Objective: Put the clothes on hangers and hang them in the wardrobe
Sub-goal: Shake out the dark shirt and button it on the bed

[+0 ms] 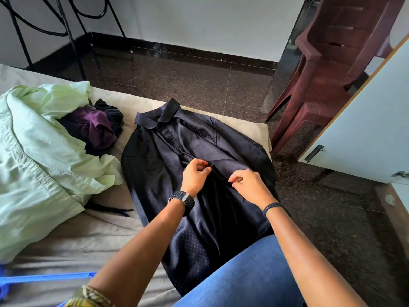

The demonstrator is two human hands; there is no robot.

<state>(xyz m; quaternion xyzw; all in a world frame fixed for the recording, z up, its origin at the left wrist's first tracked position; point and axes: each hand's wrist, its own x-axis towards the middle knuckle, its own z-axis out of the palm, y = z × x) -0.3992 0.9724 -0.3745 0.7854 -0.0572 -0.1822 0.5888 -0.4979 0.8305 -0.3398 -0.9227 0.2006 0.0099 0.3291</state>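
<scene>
while the left hand [195, 173] and right hand [247, 181] are pinching the dark shirt [168, 151] placket beside the green bedding [39, 151], slippery satin risks sliding free.

Shirt [194, 151]: dark navy cloth, satin sheen, fine dotted weave. Sheet [66, 240]: beige cloth, matt, creased. Quilt [33, 156]: pale green cloth, matt, stitched hem. Chair [327, 69]: maroon moulded plastic, dull gloss. Floor [177, 85]: dark speckled stone, polished. Frame [66, 29]: black metal rod. Door [365, 125]: smooth pale laminate, wood-coloured edge, metal hinges.
</scene>
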